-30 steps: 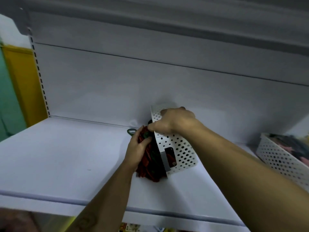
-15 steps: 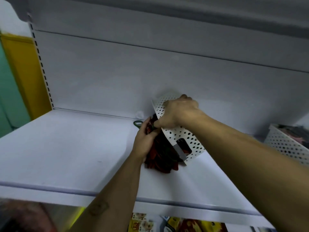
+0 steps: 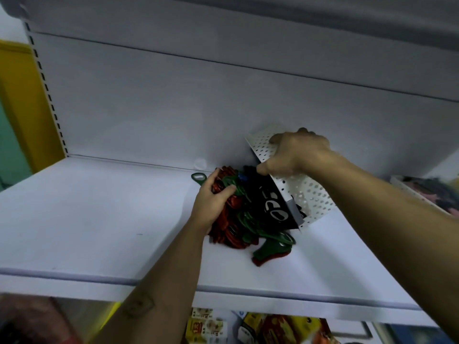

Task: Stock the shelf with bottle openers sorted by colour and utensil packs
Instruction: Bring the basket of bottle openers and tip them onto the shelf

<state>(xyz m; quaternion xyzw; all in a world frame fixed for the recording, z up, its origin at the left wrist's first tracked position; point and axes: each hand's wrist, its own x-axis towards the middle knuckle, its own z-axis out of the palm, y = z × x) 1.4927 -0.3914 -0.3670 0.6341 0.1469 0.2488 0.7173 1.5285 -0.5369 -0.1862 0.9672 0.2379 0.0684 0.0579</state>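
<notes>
- Mostly the red and green bottle openers (image 3: 236,227) lie in a heap on the white shelf (image 3: 99,219), near its back wall and at the mouth of a tipped basket. They are tangled and blurred, so they cannot be counted.
- The left hand (image 3: 211,202) is curled over the left side of the heap, thumb and fingers clamped on a bunch of openers. Its fingertips are buried among them.
- The right hand (image 3: 298,155) grips the white perforated basket (image 3: 310,197) by its upper rim. The thumb shows at the near edge, while the fingers wrap over the far side, mostly out of sight.
- The basket is tilted onto its side with its mouth facing left toward the heap and its lower corner on the shelf. The right forearm covers part of its wall.
- A black card (image 3: 270,207) with white lettering sticks out of the basket mouth. The rim cuts across the letters and they cannot be read.
- One green opener (image 3: 198,178) lies just behind the left hand. Only its ring end shows.
- At the right edge a second basket (image 3: 422,192) is cut off by the arm and the frame, and its dark and pink contents are too blurred to name.
- Under the shelf, yellow and red packets (image 3: 211,328) are cropped by the bottom edge.
</notes>
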